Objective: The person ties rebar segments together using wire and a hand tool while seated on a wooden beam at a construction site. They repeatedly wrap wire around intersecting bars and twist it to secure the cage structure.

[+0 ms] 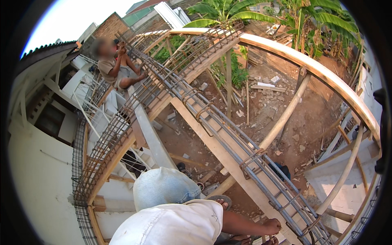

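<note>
Neither my left hand nor my right hand can be made out. Close in front of me a co-worker in a white shirt (171,224) and a pale blue cap (163,188) bends low. That person's bare arm reaches right, and the closed hand (271,226) is beside a long rebar cage (249,157). Below it, part of another hand (270,241) shows at the lower edge; whose it is I cannot tell. What the fingers hold is too small to name. The cage, tied with stirrups, lies along a wooden formwork board (204,130).
A second person (116,67) sits on the frame at upper left. A curved timber beam (310,61) arcs along the right, propped by round poles (286,114). Another rebar cage (108,153) runs at left. Far below is dirt ground (261,110) with rubble.
</note>
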### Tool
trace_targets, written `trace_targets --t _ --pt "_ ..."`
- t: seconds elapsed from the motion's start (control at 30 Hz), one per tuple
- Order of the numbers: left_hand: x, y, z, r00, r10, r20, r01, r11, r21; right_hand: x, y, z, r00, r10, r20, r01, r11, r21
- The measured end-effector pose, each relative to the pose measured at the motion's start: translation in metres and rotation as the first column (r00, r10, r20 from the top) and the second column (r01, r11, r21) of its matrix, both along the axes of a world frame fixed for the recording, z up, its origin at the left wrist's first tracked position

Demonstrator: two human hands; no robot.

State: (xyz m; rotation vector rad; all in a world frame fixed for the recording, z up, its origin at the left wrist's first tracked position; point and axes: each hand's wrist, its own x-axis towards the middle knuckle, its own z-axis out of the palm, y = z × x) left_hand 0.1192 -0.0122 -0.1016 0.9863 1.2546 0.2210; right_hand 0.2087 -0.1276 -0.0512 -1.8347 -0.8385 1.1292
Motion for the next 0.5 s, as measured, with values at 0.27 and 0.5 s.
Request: trace_targets --t 0.27,0.5 --pt "0.003 -0.012 0.014 0.948 0.196 -0.250 -0.099 0.930 0.354 -0.028 0.012 -0.014 0.517 0.430 0.741 -0.214 0.902 -0.374" --pt "-0.008 0.018 0.004 0.830 0.400 0.389 -0.263 0.896 -0.359 -0.016 0.041 0.016 0.929 0.255 0.269 -0.189 0.950 -0.248"
